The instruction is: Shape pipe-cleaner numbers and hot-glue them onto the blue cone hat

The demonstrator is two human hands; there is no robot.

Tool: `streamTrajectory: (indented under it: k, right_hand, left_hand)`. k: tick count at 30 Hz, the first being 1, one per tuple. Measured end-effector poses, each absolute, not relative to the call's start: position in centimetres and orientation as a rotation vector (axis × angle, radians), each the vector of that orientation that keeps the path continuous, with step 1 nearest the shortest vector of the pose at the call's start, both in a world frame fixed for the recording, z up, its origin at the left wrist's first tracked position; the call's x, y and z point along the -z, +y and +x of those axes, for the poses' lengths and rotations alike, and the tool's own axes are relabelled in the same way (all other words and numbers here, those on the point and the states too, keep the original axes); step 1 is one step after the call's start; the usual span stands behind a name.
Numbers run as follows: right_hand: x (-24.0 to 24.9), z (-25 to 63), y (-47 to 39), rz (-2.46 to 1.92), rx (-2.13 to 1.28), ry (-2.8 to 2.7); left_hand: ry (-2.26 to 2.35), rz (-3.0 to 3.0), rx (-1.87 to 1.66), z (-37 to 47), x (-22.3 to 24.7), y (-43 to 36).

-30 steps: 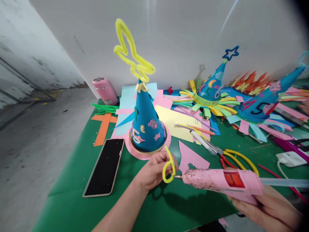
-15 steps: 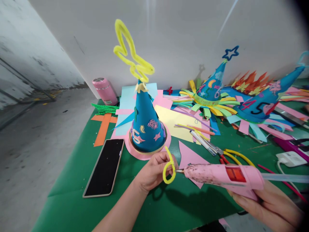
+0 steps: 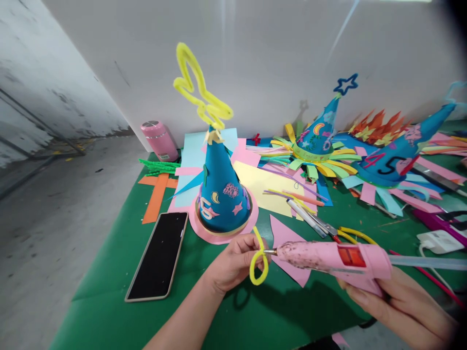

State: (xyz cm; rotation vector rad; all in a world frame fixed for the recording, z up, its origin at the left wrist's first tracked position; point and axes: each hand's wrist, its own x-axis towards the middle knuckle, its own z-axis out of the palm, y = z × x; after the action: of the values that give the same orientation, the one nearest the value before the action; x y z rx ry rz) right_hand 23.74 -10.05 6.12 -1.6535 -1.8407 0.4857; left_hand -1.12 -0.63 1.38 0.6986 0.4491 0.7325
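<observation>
My left hand [image 3: 237,262] pinches a yellow pipe cleaner [image 3: 259,281] bent into a loop with a short tail pointing up. Wrapped around the handle of a pink glue gun [image 3: 321,255] is my right hand [image 3: 390,301]; a clear glue stick [image 3: 426,262] sticks out of the gun's back. The metal nozzle meets the pipe cleaner where the loop crosses, beside my left fingertips. Just behind my hands stands a blue cone hat [image 3: 222,194] with a pink brim, paper shapes and a large yellow pipe-cleaner shape [image 3: 200,87] on its tip.
A phone [image 3: 158,255] lies on the green table [image 3: 109,272] at left, with a pink bottle [image 3: 160,141] behind. Scissors [image 3: 324,226], a white pen [image 3: 304,216] and a pink paper piece [image 3: 288,236] lie near the gun. More decorated hats [image 3: 321,131] stand at right.
The glue gun has shifted slightly left and up, its nozzle now at the loop's crossing. The yellow loop has moved slightly right and down and looks narrower.
</observation>
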Motion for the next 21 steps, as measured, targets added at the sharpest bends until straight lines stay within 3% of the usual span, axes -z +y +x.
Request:
streamTrajectory:
  k: [5,9,16,21]
  right_hand:
    - [-5.9,24.8,-9.6,-1.656,-0.693,-1.949]
    - [-5.7,25.8,-8.9,-1.658,-0.612,-1.907]
    - [-6.9,28.6,-5.1,-1.868,-0.471,-1.128]
    - [-5.4,32.2,-1.7,-1.898,-0.708,-0.866]
  left_hand:
    - [0.453,0.729,-0.718,-1.2,-1.3,-0.6]
    - [0.435,0.782,-0.727,-1.1,-1.4,-0.5]
    - [0.509,0.804,-0.725,-0.8,-2.1,-0.5]
    - [0.601,0.807,-0.771,-0.5,-2.1,-0.5]
